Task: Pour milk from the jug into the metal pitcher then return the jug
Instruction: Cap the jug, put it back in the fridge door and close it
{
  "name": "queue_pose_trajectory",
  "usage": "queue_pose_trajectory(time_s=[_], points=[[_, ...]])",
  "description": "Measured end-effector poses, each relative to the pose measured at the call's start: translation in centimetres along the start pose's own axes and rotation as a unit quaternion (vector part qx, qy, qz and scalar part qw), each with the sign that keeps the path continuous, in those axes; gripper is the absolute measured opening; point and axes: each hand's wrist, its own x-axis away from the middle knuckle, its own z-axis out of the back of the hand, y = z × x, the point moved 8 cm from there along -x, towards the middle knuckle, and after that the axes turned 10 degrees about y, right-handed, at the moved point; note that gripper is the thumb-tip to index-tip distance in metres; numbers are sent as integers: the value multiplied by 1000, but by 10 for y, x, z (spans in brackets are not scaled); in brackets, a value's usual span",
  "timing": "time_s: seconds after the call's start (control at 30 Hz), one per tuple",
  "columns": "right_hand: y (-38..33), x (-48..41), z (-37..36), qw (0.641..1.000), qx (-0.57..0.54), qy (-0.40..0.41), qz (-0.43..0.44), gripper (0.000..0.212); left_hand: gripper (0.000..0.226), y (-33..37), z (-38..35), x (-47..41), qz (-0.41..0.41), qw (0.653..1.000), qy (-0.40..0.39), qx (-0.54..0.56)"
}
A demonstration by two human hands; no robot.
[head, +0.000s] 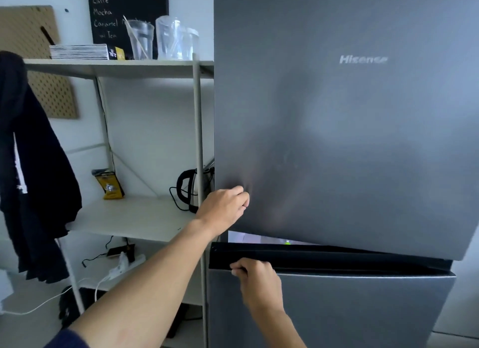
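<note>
Left hand [223, 207] loosely curled, knuckles against upper door [337, 140] edge at 9 o'clock; right hand [255, 275] gripping lower door [337, 309] top lip. Jug, pitcher unseen. Risk: wrong door pulled, fingers pinched in gap.

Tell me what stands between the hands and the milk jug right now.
The fridge's upper door. It is only slightly ajar, and no jug is visible. The left hand rests on its lower left corner; the right hand grips the top edge of the lower door.
</note>
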Motion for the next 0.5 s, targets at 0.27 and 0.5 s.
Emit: queue_pose_trajectory(time_s=[0.27,0.5], points=[[6,-33,-19,999,-2,41,-31,23,6,-3,-6,4,-51,997,33,54],[11,-53,-30,997,16,49,-61,28,6,-3,-7,5,-96,993,44,58]])
